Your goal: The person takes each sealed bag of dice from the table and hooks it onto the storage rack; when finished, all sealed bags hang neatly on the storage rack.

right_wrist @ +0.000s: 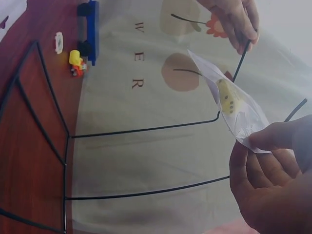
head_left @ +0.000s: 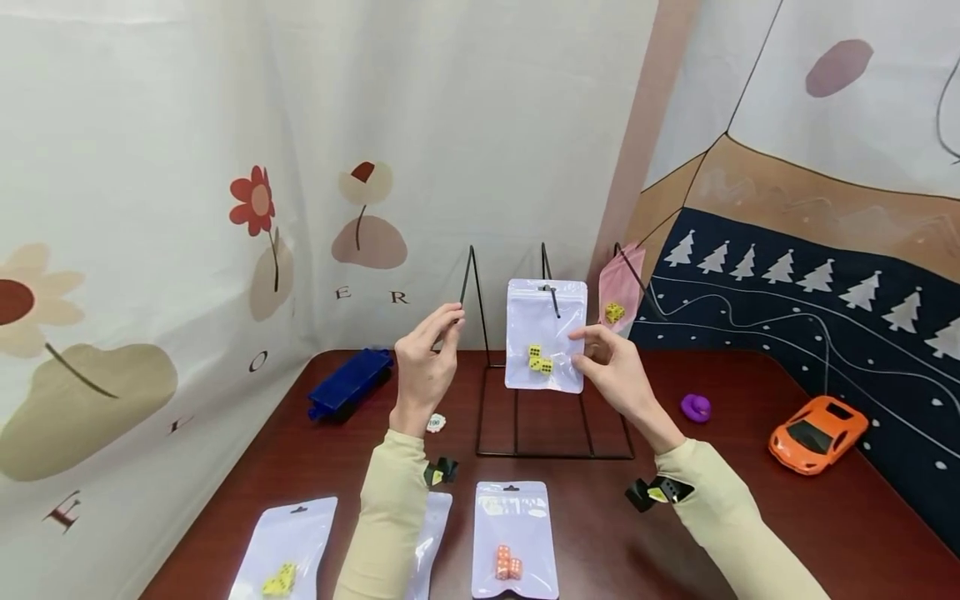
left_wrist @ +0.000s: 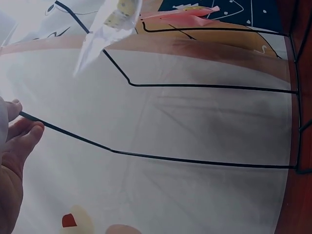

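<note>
A black wire rack [head_left: 555,456] with three upright prongs stands on the table. My left hand [head_left: 427,362] pinches the end of its left prong [left_wrist: 78,136] between thumb and fingers. On the middle prong hangs a clear-fronted white zip bag [head_left: 525,325] with yellow dice [head_left: 536,363] inside; the prong's tip pokes out through the hang hole. My right hand [head_left: 618,371] pinches this bag by its lower right edge, thumb on the front and fingers behind, as the right wrist view shows. A pink bag [head_left: 611,287] holding yellow dice hangs on the right prong.
Near the front lie a bag with orange dice [head_left: 513,508], a bag with yellow dice [head_left: 300,533] and another bag [head_left: 432,533] partly behind the left sleeve. A blue toy wagon [head_left: 348,383], white chip [head_left: 436,423], purple duck [head_left: 696,407] and orange toy car [head_left: 817,435] surround the rack.
</note>
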A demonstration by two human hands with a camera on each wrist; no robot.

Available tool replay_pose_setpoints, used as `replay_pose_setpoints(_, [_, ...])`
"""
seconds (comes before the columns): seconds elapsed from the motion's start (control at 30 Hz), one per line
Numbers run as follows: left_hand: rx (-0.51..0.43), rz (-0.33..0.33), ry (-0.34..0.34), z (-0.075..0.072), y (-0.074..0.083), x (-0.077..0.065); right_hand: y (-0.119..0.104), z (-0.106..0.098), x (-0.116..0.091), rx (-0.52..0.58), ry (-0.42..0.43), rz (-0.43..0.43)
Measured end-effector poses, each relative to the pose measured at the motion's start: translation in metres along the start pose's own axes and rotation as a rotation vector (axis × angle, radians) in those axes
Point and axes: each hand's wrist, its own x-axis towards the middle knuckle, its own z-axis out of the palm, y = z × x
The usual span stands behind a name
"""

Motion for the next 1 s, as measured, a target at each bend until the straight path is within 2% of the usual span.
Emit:
replay_pose_setpoints(0.27, [-0.022, -0.003, 0.0, 0.0, 0.001, 0.003, 0.035, 0.001, 0.022, 0.059, 0.027, 0.006])
replay_pose_setpoints(0.37, [-0.019, -0.006, -0.003, 0.0, 0.001, 0.003, 0.04, 0.001, 0.029, 0.084, 0.032, 0.019])
replay_pose_setpoints(0.57, [-0.015, -0.011, -0.008, -0.001, 0.0, 0.003, 0.037, 0.003, 0.043, 0.086, 0.031, 0.062])
replay_pose_setpoints(0.87, [-0.007, -0.002, -0.03, -0.002, 0.001, 0.002, 0.01, 0.004, 0.047, 0.126, 0.049, 0.168])
replay_pose_setpoints(1.0, [-0.006, -0.005, -0.028, -0.003, 0.001, 0.001, 0.026, 0.006, 0.055, 0.08, 0.062, 0.145])
